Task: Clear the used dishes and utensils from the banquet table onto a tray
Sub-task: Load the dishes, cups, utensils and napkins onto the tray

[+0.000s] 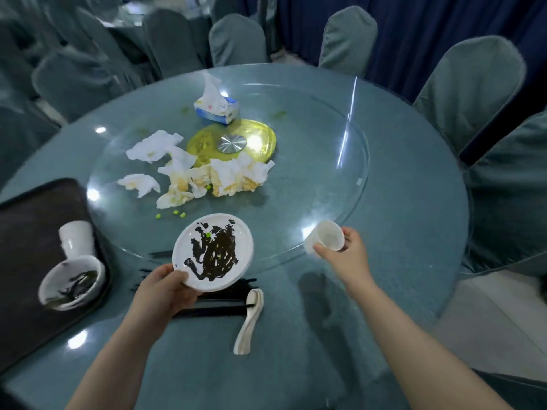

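My left hand (pixel 165 294) grips the near rim of a white plate (pixel 239 247) smeared with dark sauce, lifted and tilted above the table. My right hand (pixel 346 255) holds a small white cup (pixel 325 236) tipped on its side, its mouth facing me. Under the plate lie several black chopsticks (pixel 219 309) and stacked white spoons (pixel 250 324) on the table. A dark tray (pixel 26 220) at the left carries a white cup (pixel 77 239) and a sauce-stained white bowl (pixel 71 282).
The round table has a teal cloth (pixel 399 202) and a glass turntable (pixel 310 161) with a yellow hub (pixel 257 134). Stained crumpled napkins (pixel 195 173) and a tissue box (pixel 216 108) lie on the glass. Covered chairs (pixel 467 90) ring the table.
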